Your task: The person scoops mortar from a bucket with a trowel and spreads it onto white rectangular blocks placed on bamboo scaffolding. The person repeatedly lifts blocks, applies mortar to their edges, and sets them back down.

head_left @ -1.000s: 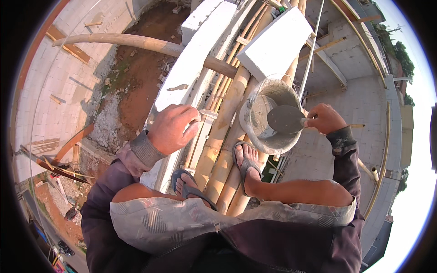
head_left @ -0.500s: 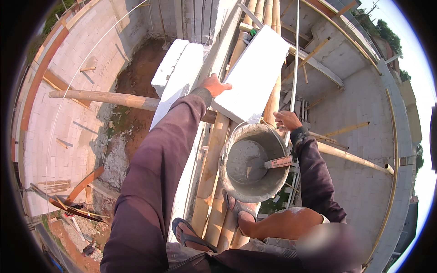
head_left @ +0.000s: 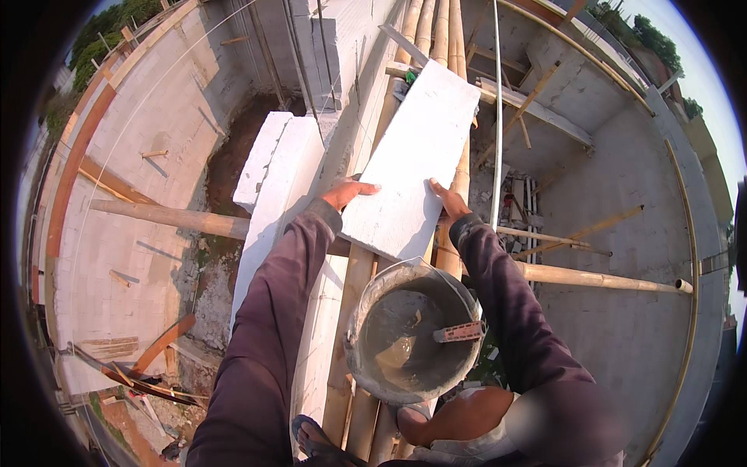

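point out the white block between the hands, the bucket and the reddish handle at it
White block (head_left: pixel 412 163): head view, middle of its broad top face.
Bucket (head_left: pixel 447 301): head view, inner wall on the far right side.
Reddish handle (head_left: pixel 459 333): head view, middle of its grip.

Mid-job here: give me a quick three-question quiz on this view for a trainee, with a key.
1. True or false: the left hand and the right hand touch opposite edges of the white block.
2. What colour is the tool handle in the bucket? A green; B orange-red; C blue.
3. Fill in: the long round poles beneath the white block look like ____.

Key: 1 true; 2 B; 3 bamboo.
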Demonstrator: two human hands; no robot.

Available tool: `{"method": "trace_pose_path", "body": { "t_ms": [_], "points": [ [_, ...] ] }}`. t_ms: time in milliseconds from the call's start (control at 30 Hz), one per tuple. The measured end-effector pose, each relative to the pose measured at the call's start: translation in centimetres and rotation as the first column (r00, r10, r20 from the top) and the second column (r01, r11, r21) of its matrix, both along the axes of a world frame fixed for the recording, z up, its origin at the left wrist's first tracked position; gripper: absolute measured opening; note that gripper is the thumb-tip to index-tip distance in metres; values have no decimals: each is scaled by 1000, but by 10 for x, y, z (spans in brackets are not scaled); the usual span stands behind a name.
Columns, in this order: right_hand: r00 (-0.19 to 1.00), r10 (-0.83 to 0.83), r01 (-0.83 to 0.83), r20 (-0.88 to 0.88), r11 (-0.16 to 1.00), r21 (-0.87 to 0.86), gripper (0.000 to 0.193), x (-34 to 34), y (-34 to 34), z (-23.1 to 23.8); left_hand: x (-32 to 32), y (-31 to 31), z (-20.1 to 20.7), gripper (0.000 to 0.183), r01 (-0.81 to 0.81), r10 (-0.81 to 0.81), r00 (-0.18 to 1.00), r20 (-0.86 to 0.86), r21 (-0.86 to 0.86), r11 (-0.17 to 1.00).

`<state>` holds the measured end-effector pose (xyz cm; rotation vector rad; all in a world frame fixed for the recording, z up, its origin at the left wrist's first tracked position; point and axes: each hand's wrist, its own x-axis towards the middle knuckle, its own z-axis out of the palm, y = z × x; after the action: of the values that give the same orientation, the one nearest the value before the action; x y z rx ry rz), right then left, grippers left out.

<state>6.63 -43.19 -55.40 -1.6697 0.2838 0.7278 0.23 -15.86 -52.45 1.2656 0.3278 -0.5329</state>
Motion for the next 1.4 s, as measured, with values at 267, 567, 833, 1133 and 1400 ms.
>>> {"method": "trace_pose_path", "body": {
  "t_ms": [267, 567, 833, 1133, 1400],
  "points": [
    [976, -216, 215, -34, 922, 322, 90, -3, 15, 5, 11, -18, 33, 73, -98, 57, 986, 155, 269, 958],
    [955, -296, 202, 28, 715, 670, 79, -18, 51, 52, 2, -8, 163, 89, -110, -114, 941, 317, 610, 785],
    [981, -91, -82, 171, 606, 791, 90, -103, 86, 128, -158, 28, 238, 105, -408, -329, 752, 571, 795, 449],
    [912, 45, -376, 409, 490, 786, 85, -184, 117, 187, -230, 30, 322, 98, -524, -317, 669, 672, 729, 439],
    [965, 214, -224, 152, 371, 901, 71, -274, 149, 166, -307, 24, 345, 86, -548, -274, 732, 623, 778, 307]
  ]
}}
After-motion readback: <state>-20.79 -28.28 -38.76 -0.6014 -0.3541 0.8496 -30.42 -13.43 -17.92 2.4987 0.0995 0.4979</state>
